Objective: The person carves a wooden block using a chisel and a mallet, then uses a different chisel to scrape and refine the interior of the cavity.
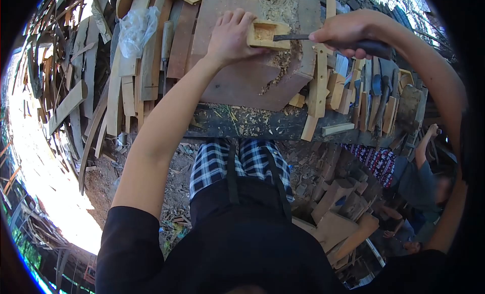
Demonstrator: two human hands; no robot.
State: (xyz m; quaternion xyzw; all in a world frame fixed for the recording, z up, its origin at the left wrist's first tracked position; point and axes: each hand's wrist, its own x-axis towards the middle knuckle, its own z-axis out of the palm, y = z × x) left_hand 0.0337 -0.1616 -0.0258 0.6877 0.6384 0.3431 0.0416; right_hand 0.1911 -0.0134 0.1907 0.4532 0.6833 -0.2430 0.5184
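Note:
Under my left hand (232, 36) is a small pale wooden block (258, 45) with a squarish hollow cut into its top. My fingers and thumb are wrapped round its left end, pressing it on a broad brown board (237, 84). From the right, my right hand (348, 34) grips the dark handle of a chisel (298, 37). The chisel's flat blade points left, and its tip lies at the right part of the hollow. Wood shavings (278, 74) are scattered on the board around the block.
Wooden strips (151, 71) and a crumpled plastic bag (138, 31) lie left of the board. A wood-handled tool (166, 46) is among them. To the right are a strip with holes (319, 82) and several tools (376, 87). Another person (419, 183) is at lower right, near piled wood pieces (336, 203).

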